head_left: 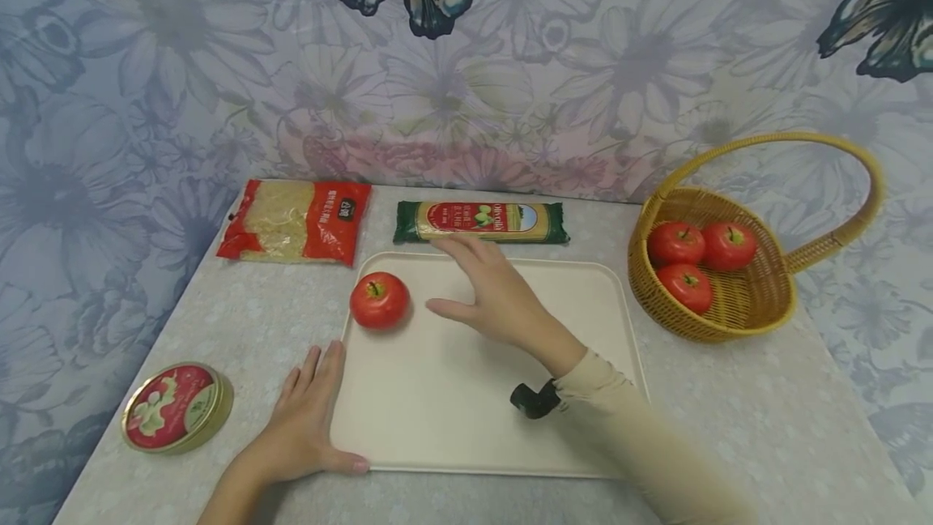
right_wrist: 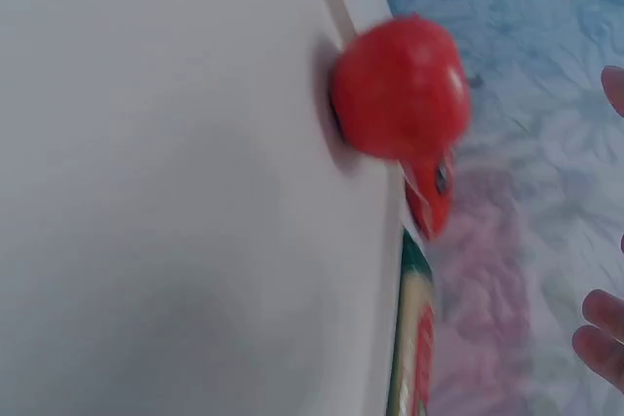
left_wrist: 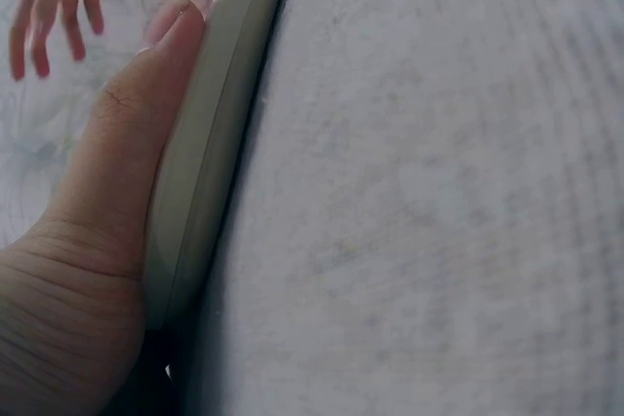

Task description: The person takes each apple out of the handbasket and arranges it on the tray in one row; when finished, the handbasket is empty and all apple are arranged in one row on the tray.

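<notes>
A red apple (head_left: pixel 380 300) sits at the far left corner of a cream tray (head_left: pixel 452 403). Over the tray, to the right of that apple, my right hand (head_left: pixel 496 290) hovers with fingers spread and nothing in its grasp. In the right wrist view the apple (right_wrist: pixel 400 88) stands apart from the fingertips (right_wrist: pixel 604 314). My left hand (head_left: pixel 302 420) rests at the tray's left edge, fingers straight along its side and thumb at the near corner. The left wrist view shows the thumb (left_wrist: pixel 127 124) lying against the tray's rim (left_wrist: pixel 210 133).
A wicker basket (head_left: pixel 758 306) with a tall handle and three red apples (head_left: pixel 685 286) stands at the right. Behind the tray lie a green-ended pasta packet (head_left: pixel 481 222) and a red noodle bag (head_left: pixel 295 221). A round red-lidded tin (head_left: pixel 177 407) sits at the left.
</notes>
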The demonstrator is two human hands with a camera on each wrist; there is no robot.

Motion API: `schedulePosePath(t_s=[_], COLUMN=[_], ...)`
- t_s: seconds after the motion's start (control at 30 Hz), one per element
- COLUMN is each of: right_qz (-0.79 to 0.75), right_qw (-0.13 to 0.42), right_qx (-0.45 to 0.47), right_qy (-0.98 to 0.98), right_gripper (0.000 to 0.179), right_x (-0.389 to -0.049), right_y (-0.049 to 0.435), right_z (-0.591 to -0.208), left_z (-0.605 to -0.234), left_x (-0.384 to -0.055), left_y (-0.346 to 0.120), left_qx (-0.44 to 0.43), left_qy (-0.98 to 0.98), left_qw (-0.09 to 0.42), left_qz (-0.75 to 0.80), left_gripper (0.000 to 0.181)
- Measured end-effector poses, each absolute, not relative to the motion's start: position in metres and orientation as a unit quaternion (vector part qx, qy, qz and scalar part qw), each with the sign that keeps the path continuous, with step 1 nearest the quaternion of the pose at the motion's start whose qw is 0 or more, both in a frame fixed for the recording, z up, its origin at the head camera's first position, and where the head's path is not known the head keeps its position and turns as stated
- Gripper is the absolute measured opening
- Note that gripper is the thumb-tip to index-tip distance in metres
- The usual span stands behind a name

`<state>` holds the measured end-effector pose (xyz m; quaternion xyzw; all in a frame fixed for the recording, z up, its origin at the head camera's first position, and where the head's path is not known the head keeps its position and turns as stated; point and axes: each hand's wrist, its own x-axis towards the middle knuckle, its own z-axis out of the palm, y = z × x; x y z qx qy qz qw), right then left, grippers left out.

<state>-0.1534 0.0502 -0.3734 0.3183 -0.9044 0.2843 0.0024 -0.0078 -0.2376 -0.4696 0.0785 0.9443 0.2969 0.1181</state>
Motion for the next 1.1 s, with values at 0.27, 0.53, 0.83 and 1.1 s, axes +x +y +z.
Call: schedulePosePath(t_s=[0.27, 0.53, 0.83, 1.1], right_qz=[0.298, 0.301, 0.302, 0.298], right_qw=[0.063, 0.103, 0.083, 0.045], right_qx=[0.243, 0.16, 0.088, 0.071], right_qy=[-0.921, -0.935, -0.946, -0.951], right_gripper=[0.077, 0.078, 0.086, 0.088], right_x=[-0.151, -0.151, -0.156, -0.163], right_y=[0.148, 0.248, 0.318, 0.341], right_z=[-0.364, -0.37, -0.379, -0.387], left_z=[-0.47, -0.47, -0.471, -0.471], left_x=[-0.009, -0.009, -0.008, -0.009], left_y=[-0.236, -0.235, -0.236, -0.236], left_qx=[0.068, 0.073, 0.082, 0.079], left_qy=[0.944, 0.942, 0.944, 0.943], left_qw=[0.132, 0.128, 0.114, 0.12], left_qz=[0.295, 0.301, 0.3, 0.299], left_gripper=[0.162, 0.161, 0.161, 0.162])
